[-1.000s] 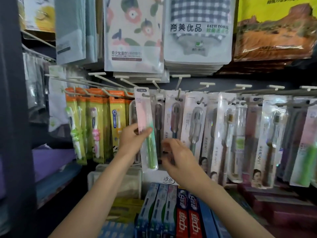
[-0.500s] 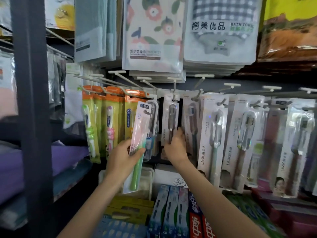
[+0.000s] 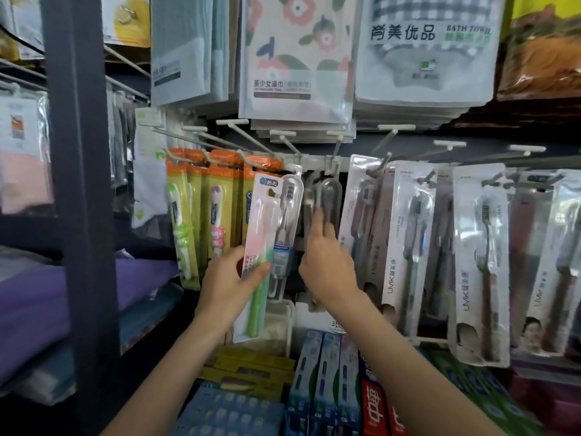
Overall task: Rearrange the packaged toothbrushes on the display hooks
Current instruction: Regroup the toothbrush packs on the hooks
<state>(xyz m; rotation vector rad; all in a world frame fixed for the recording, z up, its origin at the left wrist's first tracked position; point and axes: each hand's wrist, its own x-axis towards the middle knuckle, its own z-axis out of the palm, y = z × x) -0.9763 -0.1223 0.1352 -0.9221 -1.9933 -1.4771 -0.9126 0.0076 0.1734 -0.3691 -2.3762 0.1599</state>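
Observation:
My left hand (image 3: 231,278) grips a pink-carded pack with a green toothbrush (image 3: 259,243), held off the hooks and tilted, in front of a clear pack with a dark toothbrush (image 3: 287,228) that hangs on a hook. My right hand (image 3: 327,262) reaches up to a dark pack (image 3: 330,199) hanging on the middle hook (image 3: 330,163), its fingers on the pack's lower part. Orange-topped children's toothbrush packs (image 3: 217,209) hang to the left. White LMK packs (image 3: 408,240) hang to the right on further hooks.
A dark shelf post (image 3: 81,199) stands close on the left. Towel packs (image 3: 295,58) hang above the hook row. Toothpaste boxes (image 3: 327,382) lie on the shelf below my arms. Folded purple cloth (image 3: 34,297) sits on the left shelf.
My view has shifted left and closer. My left hand with the pink pack has moved slightly left and down from the hook. My right hand has risen onto the dark hanging pack.

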